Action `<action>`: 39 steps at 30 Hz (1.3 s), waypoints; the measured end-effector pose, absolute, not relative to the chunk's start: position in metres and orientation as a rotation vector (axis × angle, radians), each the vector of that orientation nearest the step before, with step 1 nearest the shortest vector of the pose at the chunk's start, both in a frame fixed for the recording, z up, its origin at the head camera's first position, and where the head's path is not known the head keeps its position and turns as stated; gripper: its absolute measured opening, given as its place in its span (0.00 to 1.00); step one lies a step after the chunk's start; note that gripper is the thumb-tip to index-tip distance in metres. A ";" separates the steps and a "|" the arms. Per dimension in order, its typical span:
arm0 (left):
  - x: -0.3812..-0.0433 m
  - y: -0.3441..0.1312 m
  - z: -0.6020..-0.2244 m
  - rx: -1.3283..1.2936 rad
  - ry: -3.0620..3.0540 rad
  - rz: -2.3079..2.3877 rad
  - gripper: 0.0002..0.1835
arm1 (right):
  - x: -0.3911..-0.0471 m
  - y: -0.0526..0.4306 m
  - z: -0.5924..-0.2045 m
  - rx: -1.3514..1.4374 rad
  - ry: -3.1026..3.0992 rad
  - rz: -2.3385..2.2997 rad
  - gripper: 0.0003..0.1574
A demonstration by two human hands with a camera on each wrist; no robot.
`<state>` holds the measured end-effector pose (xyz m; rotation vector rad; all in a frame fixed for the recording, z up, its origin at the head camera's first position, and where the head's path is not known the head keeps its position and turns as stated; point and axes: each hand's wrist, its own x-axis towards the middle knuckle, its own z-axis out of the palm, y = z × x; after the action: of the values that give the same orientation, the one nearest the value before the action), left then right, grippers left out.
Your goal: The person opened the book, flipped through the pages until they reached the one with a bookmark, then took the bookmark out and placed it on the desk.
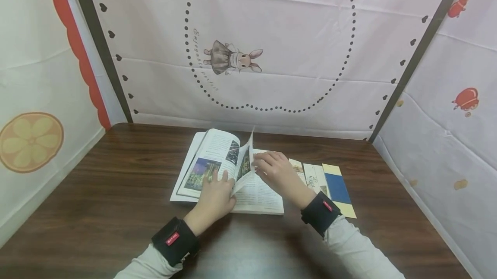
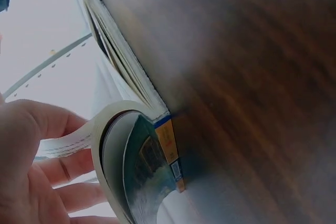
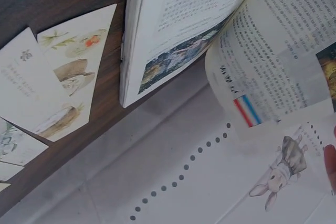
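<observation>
Book [image 1: 259, 199] open | L hand [image 1: 215, 195] spread atop | R hand [image 1: 280, 174] at raised pg [image 1: 244, 166], grip unclear

Page print [image 1: 260, 190] too small, sleeves [image 1: 361, 249] cropped

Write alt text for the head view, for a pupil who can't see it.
A person's right grip touches a raised page of an open book, while the left grip rests on its left pages. Cards lie to the right on a brown table before a printed backdrop.
</observation>
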<state>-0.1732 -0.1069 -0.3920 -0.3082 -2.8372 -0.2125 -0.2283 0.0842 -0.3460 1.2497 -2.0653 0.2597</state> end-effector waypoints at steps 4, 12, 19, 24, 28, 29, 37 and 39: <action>-0.173 -0.111 -0.392 -0.217 -2.782 -0.417 0.18 | -0.228 0.091 -0.349 1.169 -2.298 0.318 0.23; -0.175 -0.129 -0.387 0.032 -2.654 -0.964 0.28 | -0.231 0.109 -0.367 1.150 -2.958 0.230 0.35; -0.176 -0.141 -0.382 0.138 -2.653 -1.027 0.40 | -0.230 0.114 -0.378 1.157 -3.144 0.262 0.49; -0.176 -0.144 -0.386 0.014 -2.700 -0.659 0.42 | -0.230 0.112 -0.382 1.137 -3.165 0.214 0.49; -0.175 -0.145 -0.388 -0.141 -2.716 -0.312 0.42 | -0.231 0.113 -0.384 1.155 -3.155 0.190 0.48; -0.174 -0.145 -0.388 -0.214 -2.728 -0.239 0.42 | -0.231 0.113 -0.384 1.156 -3.157 0.189 0.48; -0.163 -0.133 -0.384 -0.540 -2.845 -0.258 0.17 | -0.232 0.117 -0.381 1.186 -3.188 0.188 0.47; -0.163 -0.132 -0.383 -0.472 -2.851 -0.260 0.15 | -0.232 0.118 -0.380 1.197 -3.198 0.202 0.47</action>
<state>-0.1628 -0.1315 -0.3826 -0.4718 -2.8512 -0.2598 -0.2318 0.1178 -0.3800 1.1969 -3.1977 0.2021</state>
